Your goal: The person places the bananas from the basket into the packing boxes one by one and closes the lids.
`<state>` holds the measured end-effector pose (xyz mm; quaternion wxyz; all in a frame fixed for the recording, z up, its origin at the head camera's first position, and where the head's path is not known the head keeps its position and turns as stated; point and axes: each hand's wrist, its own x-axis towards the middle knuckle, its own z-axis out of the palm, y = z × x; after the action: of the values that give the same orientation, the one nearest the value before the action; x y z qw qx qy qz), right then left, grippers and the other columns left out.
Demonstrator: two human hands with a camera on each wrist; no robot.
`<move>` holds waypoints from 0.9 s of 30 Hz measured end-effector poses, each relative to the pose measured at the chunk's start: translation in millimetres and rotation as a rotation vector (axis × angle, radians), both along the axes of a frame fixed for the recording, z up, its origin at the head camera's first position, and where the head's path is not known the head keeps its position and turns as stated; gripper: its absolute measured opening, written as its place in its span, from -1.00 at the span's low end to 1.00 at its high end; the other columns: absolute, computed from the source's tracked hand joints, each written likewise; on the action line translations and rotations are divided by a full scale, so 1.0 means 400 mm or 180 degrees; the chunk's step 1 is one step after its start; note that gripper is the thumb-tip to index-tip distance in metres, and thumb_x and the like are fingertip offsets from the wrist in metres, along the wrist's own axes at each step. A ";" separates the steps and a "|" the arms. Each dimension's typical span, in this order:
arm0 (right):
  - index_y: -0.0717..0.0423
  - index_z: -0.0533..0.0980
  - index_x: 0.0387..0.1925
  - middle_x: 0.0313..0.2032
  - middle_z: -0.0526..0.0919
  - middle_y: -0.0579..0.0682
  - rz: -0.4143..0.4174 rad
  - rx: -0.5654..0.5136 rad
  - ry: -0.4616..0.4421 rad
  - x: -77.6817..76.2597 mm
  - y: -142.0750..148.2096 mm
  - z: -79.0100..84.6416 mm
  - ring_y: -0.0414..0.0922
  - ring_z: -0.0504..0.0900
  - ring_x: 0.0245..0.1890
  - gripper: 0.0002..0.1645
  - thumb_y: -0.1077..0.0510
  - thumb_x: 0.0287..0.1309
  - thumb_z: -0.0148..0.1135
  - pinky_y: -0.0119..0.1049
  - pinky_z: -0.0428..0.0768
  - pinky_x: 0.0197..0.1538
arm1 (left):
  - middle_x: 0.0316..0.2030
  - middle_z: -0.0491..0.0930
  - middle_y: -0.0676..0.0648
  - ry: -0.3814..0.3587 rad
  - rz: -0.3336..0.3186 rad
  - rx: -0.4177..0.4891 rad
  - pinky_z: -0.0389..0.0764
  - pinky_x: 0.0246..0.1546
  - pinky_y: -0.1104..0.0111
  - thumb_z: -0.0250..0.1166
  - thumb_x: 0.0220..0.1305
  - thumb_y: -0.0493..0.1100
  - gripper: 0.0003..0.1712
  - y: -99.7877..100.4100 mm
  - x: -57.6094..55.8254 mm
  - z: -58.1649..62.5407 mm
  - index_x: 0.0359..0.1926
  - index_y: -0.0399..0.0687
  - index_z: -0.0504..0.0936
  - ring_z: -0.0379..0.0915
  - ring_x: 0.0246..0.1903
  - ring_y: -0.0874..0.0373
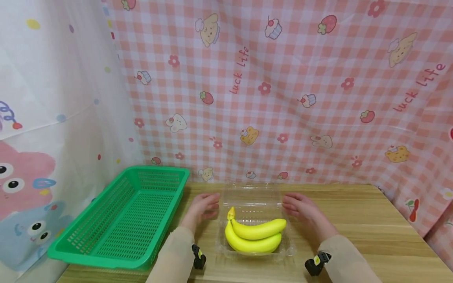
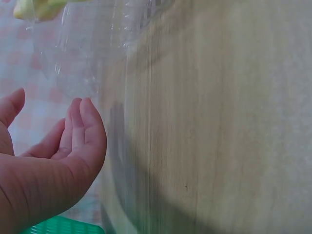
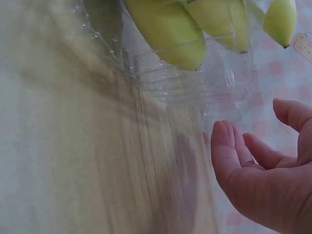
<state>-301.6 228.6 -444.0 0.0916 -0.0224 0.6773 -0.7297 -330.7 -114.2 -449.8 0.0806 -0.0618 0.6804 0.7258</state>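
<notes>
A clear plastic clamshell box point(image 1: 252, 193) stands on the table with its lid raised at the back. Two joined yellow bananas point(image 1: 255, 236) lie in its base, their stem at the left. My left hand point(image 1: 204, 207) is beside the lid's left edge, fingers extended and slightly bent. On the opposite side, my right hand point(image 1: 301, 206) is close to the lid's right edge in a similar pose. Both wrist views show fingertips near the plastic with nothing gripped; whether they touch it is hard to tell.
A green plastic basket point(image 1: 155, 239) with slotted walls stands left of the box, near my left forearm. The wooden table point(image 1: 368, 220) extends to the right. Behind it hangs a pink checked cloth point(image 1: 269, 118), and a white patterned curtain point(image 1: 78, 118) hangs at the left.
</notes>
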 end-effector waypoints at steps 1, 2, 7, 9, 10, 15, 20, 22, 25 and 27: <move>0.65 0.00 0.35 -0.16 0.64 -0.02 0.0001 -0.0008 -0.0017 -0.002 0.000 0.002 -0.25 0.64 -0.21 -0.30 0.26 0.44 0.01 -0.31 0.63 -0.03 | 0.06 0.53 -0.40 -0.0016 -0.0004 0.0005 0.68 -0.17 0.17 0.31 0.32 -0.13 -0.38 0.001 -0.002 -0.001 0.22 -0.46 0.34 0.55 -0.05 -0.12; 0.65 -0.01 0.35 -0.17 0.64 -0.02 -0.0002 -0.0003 -0.0034 -0.004 -0.001 0.004 -0.24 0.64 -0.21 -0.30 0.25 0.44 0.01 -0.31 0.64 -0.04 | 0.06 0.53 -0.40 -0.0028 -0.0007 0.0006 0.68 -0.17 0.17 0.31 0.32 -0.13 -0.37 0.002 -0.004 -0.001 0.23 -0.47 0.33 0.55 -0.04 -0.13; 0.64 -0.02 0.36 -0.08 0.61 0.12 -0.0024 0.0074 -0.0112 -0.019 -0.005 0.007 -0.21 0.64 -0.20 -0.26 0.23 0.44 0.03 -0.30 0.64 -0.04 | 0.12 0.51 -0.40 -0.0052 -0.0026 -0.0018 0.67 -0.12 0.16 0.30 0.34 -0.14 -0.33 0.013 -0.015 -0.001 0.28 -0.49 0.29 0.51 0.04 -0.21; 0.63 -0.01 0.37 -0.02 0.59 0.20 -0.0029 0.0111 -0.0159 -0.025 -0.008 0.008 -0.20 0.64 -0.18 -0.26 0.21 0.44 0.03 -0.29 0.64 -0.03 | 0.14 0.48 -0.42 -0.0032 -0.0041 -0.0030 0.66 -0.11 0.16 0.28 0.35 -0.15 -0.33 0.021 -0.018 0.001 0.29 -0.50 0.27 0.49 0.07 -0.24; 0.63 -0.01 0.37 0.01 0.57 0.25 -0.0021 0.0128 -0.0172 -0.028 -0.007 0.009 -0.19 0.63 -0.17 -0.26 0.20 0.44 0.03 -0.28 0.64 -0.02 | 0.15 0.47 -0.43 -0.0024 -0.0044 -0.0027 0.66 -0.10 0.16 0.28 0.35 -0.16 -0.33 0.025 -0.019 0.002 0.30 -0.50 0.27 0.48 0.08 -0.25; 0.61 -0.01 0.38 0.10 0.50 0.37 -0.0002 0.0168 -0.0225 -0.040 -0.010 0.010 -0.17 0.63 -0.14 -0.25 0.17 0.46 0.02 -0.27 0.63 -0.01 | 0.17 0.43 -0.44 0.0008 -0.0048 -0.0012 0.64 -0.04 0.12 0.24 0.37 -0.19 -0.36 0.044 -0.022 0.008 0.31 -0.49 0.28 0.44 0.13 -0.28; 0.66 -0.04 0.36 -0.21 0.64 -0.01 -0.0022 -0.0040 -0.0195 -0.046 -0.008 0.012 -0.22 0.64 -0.20 -0.27 0.23 0.45 0.01 -0.30 0.65 -0.07 | 0.07 0.52 -0.38 0.0039 0.0092 0.0030 0.66 -0.11 0.15 0.25 0.34 -0.23 -0.43 0.056 -0.022 0.011 0.27 -0.45 0.36 0.49 0.05 -0.22; 0.67 -0.03 0.35 -0.28 0.64 -0.07 -0.0045 -0.0104 -0.0202 -0.046 -0.008 0.014 -0.22 0.64 -0.22 -0.28 0.25 0.44 0.01 -0.31 0.66 -0.09 | 0.03 0.55 -0.35 0.0034 0.0171 0.0058 0.67 -0.12 0.17 0.27 0.32 -0.25 -0.46 0.058 -0.024 0.009 0.25 -0.43 0.39 0.52 0.00 -0.16; 0.66 -0.01 0.35 -0.32 0.64 -0.09 -0.0083 -0.0144 -0.0225 -0.048 -0.009 0.016 -0.23 0.65 -0.25 -0.30 0.27 0.44 0.01 -0.33 0.66 -0.12 | 0.01 0.56 -0.34 0.0036 0.0247 0.0080 0.67 -0.13 0.18 0.27 0.32 -0.27 -0.49 0.057 -0.028 0.008 0.23 -0.42 0.42 0.56 -0.06 -0.10; 0.64 0.01 0.36 -0.32 0.64 -0.08 -0.0122 -0.0158 -0.0235 -0.049 -0.010 0.018 -0.24 0.65 -0.27 -0.31 0.28 0.44 0.01 -0.35 0.66 -0.13 | 0.00 0.57 -0.32 0.0039 0.0294 0.0105 0.67 -0.15 0.21 0.26 0.33 -0.28 -0.51 0.056 -0.031 0.007 0.22 -0.41 0.43 0.57 -0.10 -0.05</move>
<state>-321.3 224.5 -436.8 0.1020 0.0153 0.6553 -0.7483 -342.9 -91.8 -447.0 0.0438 -0.0874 0.6652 0.7402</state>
